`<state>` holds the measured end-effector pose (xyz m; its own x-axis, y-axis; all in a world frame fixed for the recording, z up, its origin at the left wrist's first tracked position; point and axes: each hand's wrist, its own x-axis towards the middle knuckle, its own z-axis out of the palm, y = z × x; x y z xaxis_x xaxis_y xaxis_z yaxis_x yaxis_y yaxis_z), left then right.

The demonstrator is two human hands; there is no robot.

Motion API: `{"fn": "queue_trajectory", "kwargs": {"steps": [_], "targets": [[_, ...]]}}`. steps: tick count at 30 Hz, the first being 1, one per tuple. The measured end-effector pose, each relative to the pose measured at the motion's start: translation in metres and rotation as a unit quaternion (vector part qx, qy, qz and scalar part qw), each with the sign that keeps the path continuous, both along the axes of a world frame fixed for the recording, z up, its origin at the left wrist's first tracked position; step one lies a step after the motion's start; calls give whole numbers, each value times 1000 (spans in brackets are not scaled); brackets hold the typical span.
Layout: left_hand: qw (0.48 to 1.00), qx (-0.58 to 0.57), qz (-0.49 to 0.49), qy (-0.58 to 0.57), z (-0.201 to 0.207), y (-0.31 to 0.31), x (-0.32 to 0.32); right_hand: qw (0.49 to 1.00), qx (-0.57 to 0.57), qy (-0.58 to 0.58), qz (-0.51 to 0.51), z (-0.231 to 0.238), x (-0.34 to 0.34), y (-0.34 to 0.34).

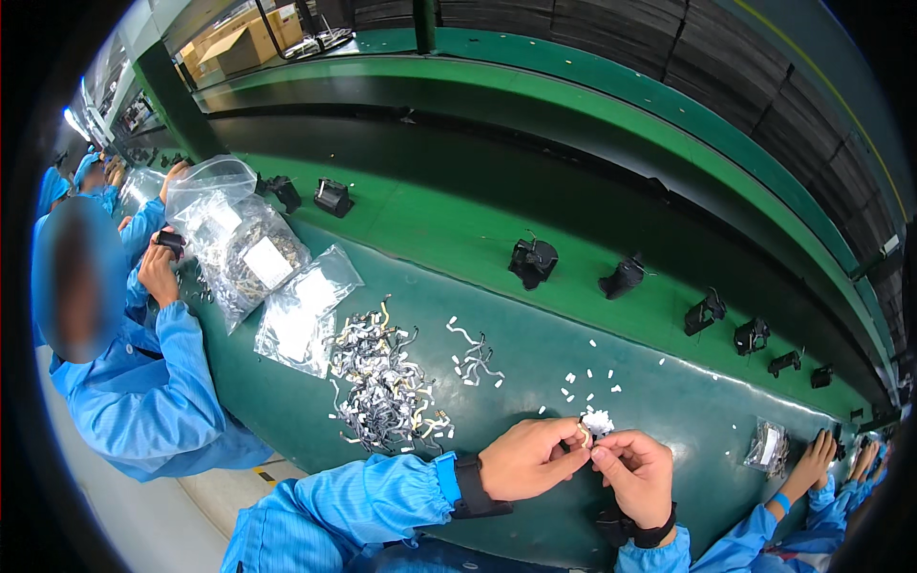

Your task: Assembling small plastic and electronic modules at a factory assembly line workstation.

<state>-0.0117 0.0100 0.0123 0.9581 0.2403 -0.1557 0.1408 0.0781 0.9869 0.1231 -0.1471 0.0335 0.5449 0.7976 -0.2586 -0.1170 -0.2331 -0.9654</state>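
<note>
My left hand pinches a short yellowish wire cable between thumb and fingers. Against its lower end, my right hand closes thumb and forefinger on something too small to make out. The two hands nearly touch at the fingertips. Just beyond them lies a small heap of white plastic pieces, with several more scattered around it. To the left spreads a large tangled pile of short black, white and yellow wire cables. A few separate wire cables rest between that pile and my hands.
Clear plastic bags of parts stand at the left, with flatter bags beside them. Black device parts sit spaced along the green conveyor strip beyond the table. A co-worker in blue works at the left; others' hands are at the right, near a small bag.
</note>
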Motion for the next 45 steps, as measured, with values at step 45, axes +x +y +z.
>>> {"fn": "queue_trajectory", "kwargs": {"steps": [45], "targets": [[991, 108, 4, -73, -2, -5, -3, 998, -31, -57, -26, 21, -8, 5]]}}
